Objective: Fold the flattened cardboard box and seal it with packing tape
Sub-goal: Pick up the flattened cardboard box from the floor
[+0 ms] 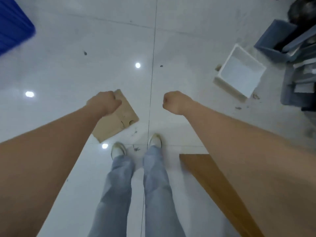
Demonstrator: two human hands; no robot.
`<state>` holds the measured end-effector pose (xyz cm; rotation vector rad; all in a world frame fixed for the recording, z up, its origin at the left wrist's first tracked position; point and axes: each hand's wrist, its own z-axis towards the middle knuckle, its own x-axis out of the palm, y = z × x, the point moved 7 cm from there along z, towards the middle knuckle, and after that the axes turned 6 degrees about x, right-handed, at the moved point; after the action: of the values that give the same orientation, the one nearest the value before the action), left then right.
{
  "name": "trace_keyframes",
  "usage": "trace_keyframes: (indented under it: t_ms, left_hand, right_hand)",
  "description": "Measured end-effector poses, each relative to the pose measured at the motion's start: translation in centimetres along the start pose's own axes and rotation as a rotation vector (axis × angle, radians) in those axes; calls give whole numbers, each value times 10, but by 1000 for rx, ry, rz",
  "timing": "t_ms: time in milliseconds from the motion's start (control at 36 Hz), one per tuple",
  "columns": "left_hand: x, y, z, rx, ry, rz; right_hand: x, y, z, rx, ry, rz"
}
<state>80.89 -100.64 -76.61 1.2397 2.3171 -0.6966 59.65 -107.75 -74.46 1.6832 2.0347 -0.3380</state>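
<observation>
I stand over a white tiled floor, both arms stretched out in front. My left hand (104, 102) is closed on the upper edge of a flattened brown cardboard box (119, 120), which hangs flat above the floor just left of my feet. The box shows a fold line and a round cut-out near its right edge. To the right, my right hand (172, 102) is balled into a fist with nothing visible in it. No packing tape is in view.
A white open box (239, 72) stands on the floor at the right, beside grey bins and clutter (294, 45). A blue crate (13, 24) sits at the top left. A brown tabletop corner (205, 170) juts in under my right arm.
</observation>
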Motion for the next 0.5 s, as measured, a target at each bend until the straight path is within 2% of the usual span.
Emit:
trace_keyframes:
  t_ms: [111,306,500]
  left_hand:
    - [78,76,35,-159,34,-222]
    - [184,196,89,-468,-115,-560]
    - [257,283,140,-699,-272,-757]
  right_hand:
    - [77,-2,67,34,76,30]
    - [183,15,180,45,134,63]
    - [245,43,279,58,87,150]
